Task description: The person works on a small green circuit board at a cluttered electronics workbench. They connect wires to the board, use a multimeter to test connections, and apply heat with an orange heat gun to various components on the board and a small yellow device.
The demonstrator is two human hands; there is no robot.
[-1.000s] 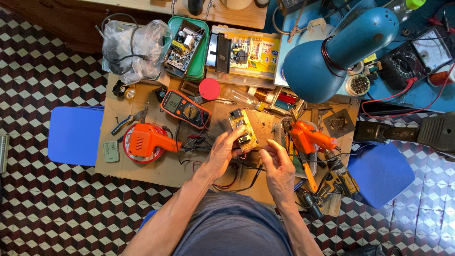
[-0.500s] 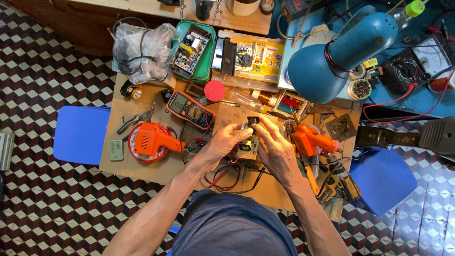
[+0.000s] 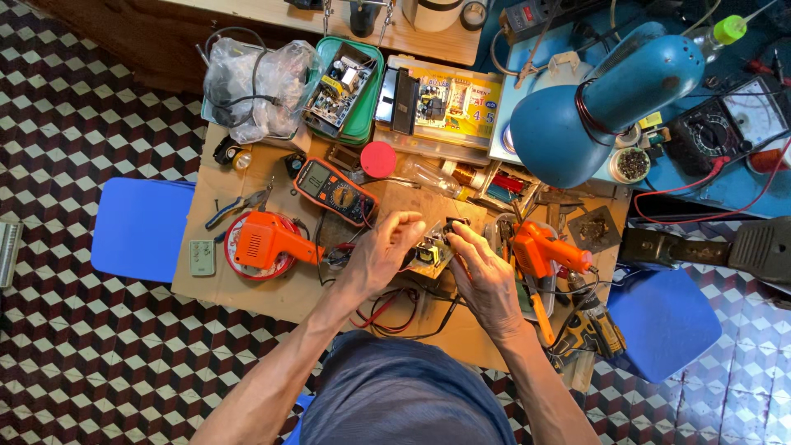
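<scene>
Over the middle of the low brown worktable point(image 3: 247, 288), you hold a small circuit board point(image 3: 432, 249) between both hands, lifted just off the surface. Your left hand point(image 3: 381, 251) curls around the board's left edge, fingers bent and pressed together on it, the thumb side hidden, so how firmly it grips cannot be told. Your right hand point(image 3: 482, 276) comes in from the right, fingertips point(image 3: 458, 235) pinching at the board's far right corner, where a small dark part sits; whether they hold the part or only touch it is too small to tell.

Red and black leads point(image 3: 387, 313) trail from under your hands toward you. Just left of the board lies an orange multimeter point(image 3: 334, 191), and farther left an orange glue gun point(image 3: 268, 245) rests on a red disc. Just right of your right hand sits another orange tool point(image 3: 540, 247). Beyond the board a red lid point(image 3: 378, 159) lies near a green tray point(image 3: 362, 124) full of other boards, and a blue lamp point(image 3: 606, 99) leans in from the far right.

You seem to be at the stage of checking or fitting a part on the board. A next move would likely call for your left hand keeping the board steady and level while your right works the corner with light, precise pressure, keeping the leads from snagging.
</scene>
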